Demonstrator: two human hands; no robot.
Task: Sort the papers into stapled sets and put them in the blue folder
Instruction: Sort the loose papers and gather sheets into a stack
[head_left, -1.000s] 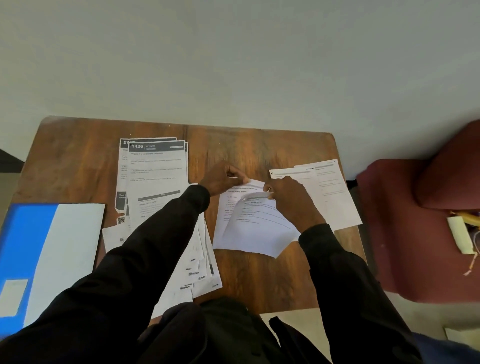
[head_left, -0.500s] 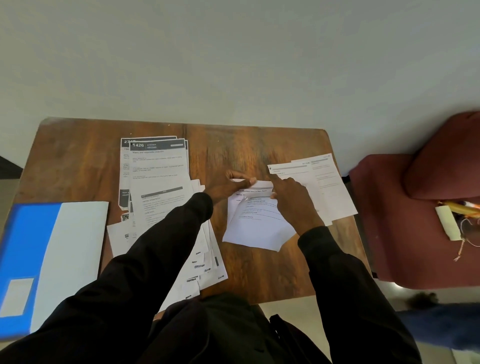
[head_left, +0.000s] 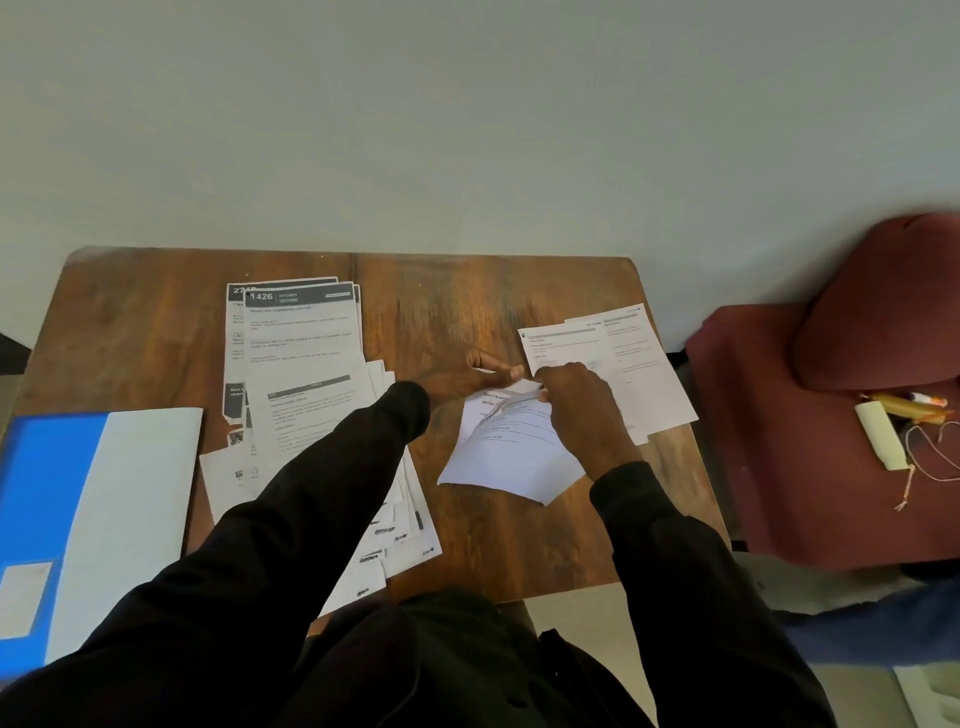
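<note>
Nearest the camera, two dark sleeves (head_left: 322, 519) reach forward over the wooden bench (head_left: 467, 301). At the near left the blue folder (head_left: 41, 493) lies open, hanging partly over the bench's left edge, with a white sheet (head_left: 130, 509) covering its right half. Just beside it, a fanned pile (head_left: 400, 535) of printed papers spreads out from under the left sleeve toward the near edge.

In the middle of the bench lies a small set of papers (head_left: 509, 457), turned at a slant. The right hand (head_left: 582, 400) has its fingers curled and pinches the top sheet of that set near its upper edge, lifting it so it curls clear of the sheet below. The left hand (head_left: 467, 376) sits at the set's top corner with fingers stretched toward the right hand; whether it pinches the corner or only presses it down cannot be told.

Just beyond the right hand, two overlapping sheets (head_left: 649, 364) lie flat near the bench's right edge. Farther left, a headed stack (head_left: 304, 338) shows "1426 KITCHEN" on its top page. Off the bench to the right stands a red chair (head_left: 805, 493). A plain pale wall (head_left: 467, 130) rises behind.
</note>
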